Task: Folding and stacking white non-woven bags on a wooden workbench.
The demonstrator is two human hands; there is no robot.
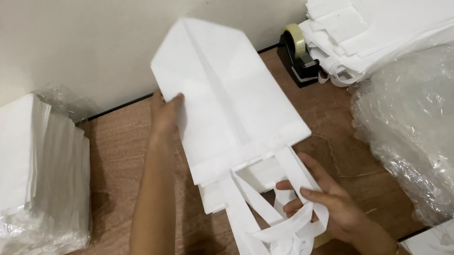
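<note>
White fabric bag (229, 102) mid-desk, left hand (166, 114) pinching its left edge, right hand (329, 202) curled round its handles (284, 228) near front edge, plastic-wrapped white stack (9, 182) left, tape dispenser (298, 54) at back edge, brown wooden desk (122, 163), cream wall (70, 37).

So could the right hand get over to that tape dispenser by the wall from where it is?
Probably yes. The right hand holds the bag handles, while the tape dispenser stands beyond on bare table, nothing between. It would likely have to release first.
</note>
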